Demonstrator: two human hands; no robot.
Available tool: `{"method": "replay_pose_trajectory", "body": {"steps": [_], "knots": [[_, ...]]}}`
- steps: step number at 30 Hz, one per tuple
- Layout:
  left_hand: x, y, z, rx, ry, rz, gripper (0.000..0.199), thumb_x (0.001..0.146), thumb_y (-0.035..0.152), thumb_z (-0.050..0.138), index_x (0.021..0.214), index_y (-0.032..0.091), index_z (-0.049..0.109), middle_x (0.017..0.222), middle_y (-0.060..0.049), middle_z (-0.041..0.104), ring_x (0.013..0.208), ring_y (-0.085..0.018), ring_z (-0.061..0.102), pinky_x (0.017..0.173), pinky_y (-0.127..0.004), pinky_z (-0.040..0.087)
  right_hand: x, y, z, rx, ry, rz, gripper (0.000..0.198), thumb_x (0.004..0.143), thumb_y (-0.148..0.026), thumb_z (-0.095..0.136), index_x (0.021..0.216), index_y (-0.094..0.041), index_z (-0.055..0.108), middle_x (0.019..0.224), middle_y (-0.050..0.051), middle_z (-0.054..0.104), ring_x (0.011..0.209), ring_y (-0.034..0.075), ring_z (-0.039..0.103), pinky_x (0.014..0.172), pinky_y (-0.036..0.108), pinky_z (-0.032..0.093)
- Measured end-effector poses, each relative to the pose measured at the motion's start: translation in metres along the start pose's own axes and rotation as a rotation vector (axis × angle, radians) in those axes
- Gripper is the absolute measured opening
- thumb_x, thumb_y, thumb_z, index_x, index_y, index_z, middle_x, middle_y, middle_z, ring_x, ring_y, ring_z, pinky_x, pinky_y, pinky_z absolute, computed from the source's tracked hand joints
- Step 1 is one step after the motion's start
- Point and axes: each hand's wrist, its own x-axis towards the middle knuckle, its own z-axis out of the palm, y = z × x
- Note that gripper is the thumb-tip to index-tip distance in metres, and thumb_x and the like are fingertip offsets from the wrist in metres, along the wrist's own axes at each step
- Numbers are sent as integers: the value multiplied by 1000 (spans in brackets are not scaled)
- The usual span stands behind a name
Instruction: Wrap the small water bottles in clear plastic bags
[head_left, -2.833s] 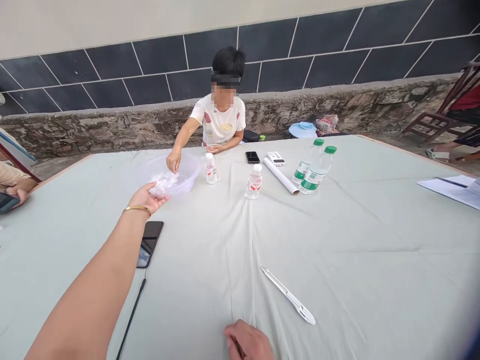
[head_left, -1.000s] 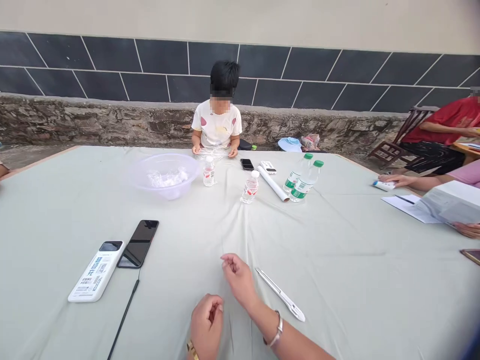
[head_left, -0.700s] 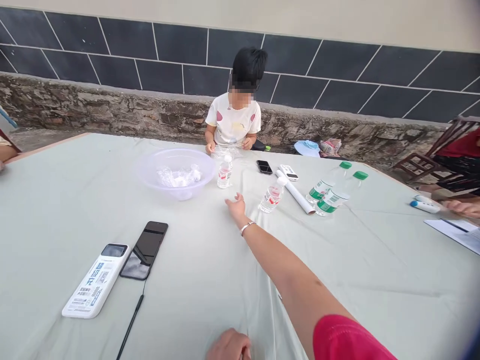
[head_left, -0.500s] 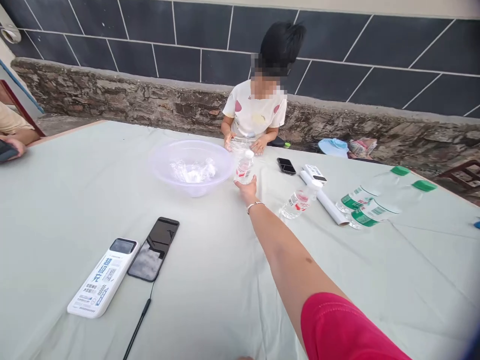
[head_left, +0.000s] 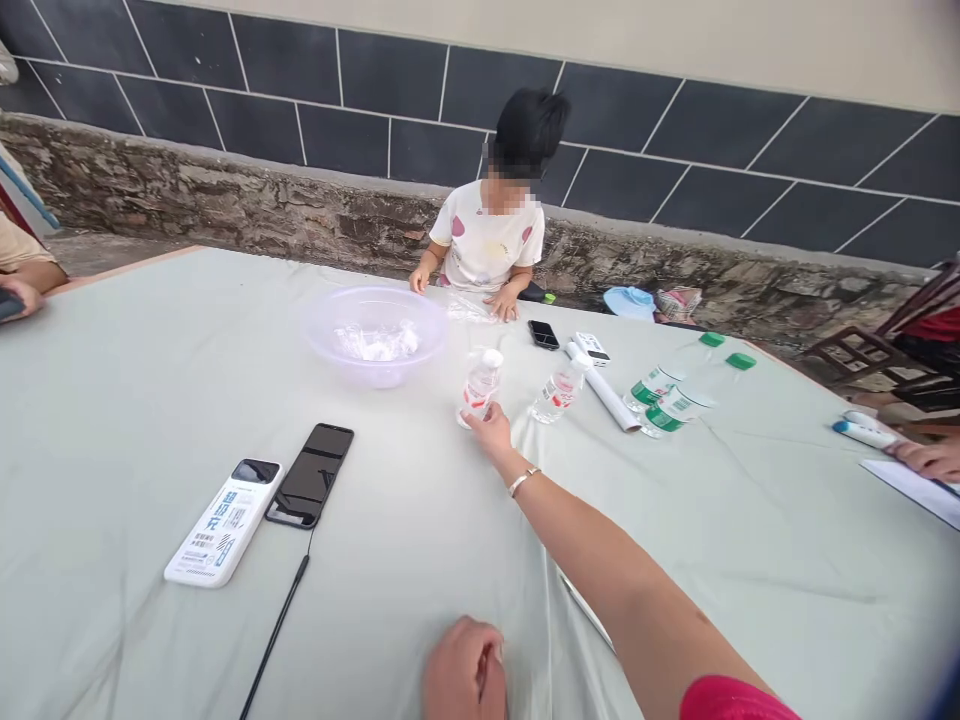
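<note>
My right hand (head_left: pixel 491 432) is closed around the lower part of a small clear water bottle (head_left: pixel 480 385) with a white cap and a red-and-white label. The bottle stands upright or nearly so; whether its base touches the table is hard to tell. Just right of it is a second such bottle (head_left: pixel 556 392), tilted in view and apart from my hand. My left hand (head_left: pixel 465 668) is curled into a loose fist at the table's near edge, with nothing visible in it. A translucent purple basin (head_left: pixel 379 370) holding crumpled clear plastic lies left of the held bottle.
Before me lie a white power bank (head_left: pixel 223 525) and a black phone (head_left: pixel 311 475) with a strap. A white roll (head_left: pixel 604 388) and large green-capped bottles (head_left: pixel 679 400) stand to the right. Across sits a person (head_left: pixel 491 240); another person's hand (head_left: pixel 930 460) rests by paper at far right.
My right hand has drawn the bottle toward me, away from the person opposite. My left fist has come into view. The view has turned right, showing another person's hand and paper.
</note>
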Motion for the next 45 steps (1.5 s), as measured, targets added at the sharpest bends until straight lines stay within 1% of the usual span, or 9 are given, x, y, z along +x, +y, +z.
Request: {"method": "replay_pose_trajectory", "body": {"steps": [6, 10, 15, 18, 23, 28, 34, 40, 45], "knots": [[13, 17, -41, -185, 151, -76, 24, 77, 42, 56, 90, 23, 63, 87, -7, 64, 80, -22, 58, 70, -33, 46, -163, 26, -62, 275, -266, 89, 35, 67, -50, 61, 78, -17, 57, 71, 1, 61, 62, 14, 52, 55, 25, 37], [13, 22, -51, -350, 89, -151, 47, 72, 48, 64, 112, 21, 59, 110, -11, 62, 93, -24, 59, 78, -33, 45, -251, 36, -83, 77, -237, 104, 39, 72, -55, 55, 59, -19, 48, 54, -2, 48, 52, 12, 43, 49, 24, 30], [-4, 36, -43, -420, -49, -189, 46, 64, 41, 74, 101, 17, 60, 91, -7, 67, 84, -21, 61, 75, -30, 45, -309, 33, -99, -212, -238, -145, 35, 73, -53, 58, 81, -19, 62, 68, 1, 59, 61, 15, 51, 55, 25, 37], [-16, 37, -46, -625, -100, -272, 39, 69, 43, 68, 96, 15, 60, 86, -6, 66, 79, -19, 61, 69, -28, 46, -307, 38, -125, -259, -279, -196, 39, 81, -50, 50, 103, -20, 62, 82, 4, 64, 72, 18, 58, 65, 28, 44], [-24, 26, -57, -800, -140, -364, 32, 72, 38, 64, 95, 16, 61, 81, -3, 66, 73, -17, 63, 62, -25, 45, -264, 74, -176, -634, 61, -118, 43, 81, -39, 52, 118, -18, 55, 111, 12, 59, 102, 27, 54, 84, 37, 42], [-22, 18, -61, -914, -187, -439, 30, 72, 40, 64, 89, 15, 61, 78, -5, 66, 69, -18, 64, 65, -29, 49, -246, 101, -186, -816, 4, -118, 24, 85, -32, 48, 99, -18, 62, 101, 12, 61, 97, 27, 53, 81, 35, 40], [-20, 25, -73, -984, -258, -535, 34, 78, 41, 56, 96, 13, 62, 77, -7, 67, 66, -19, 65, 68, -33, 52, -252, 61, -166, -516, -173, -153, 23, 88, -35, 41, 96, -22, 58, 78, 2, 64, 68, 17, 57, 62, 26, 38], [-20, 27, -79, -980, -248, -519, 33, 79, 40, 52, 95, 13, 62, 77, -7, 68, 62, -18, 64, 65, -33, 52, -241, 13, -140, -374, -221, -219, 19, 82, -34, 48, 90, -24, 62, 73, 1, 62, 65, 16, 54, 59, 26, 37], [-19, 30, -78, -976, -213, -531, 31, 76, 41, 55, 92, 15, 62, 75, -5, 67, 62, -18, 64, 63, -32, 51, -257, 10, -159, -257, -316, -246, 17, 77, -34, 54, 85, -26, 67, 74, -1, 64, 65, 16, 54, 59, 27, 38]]}}
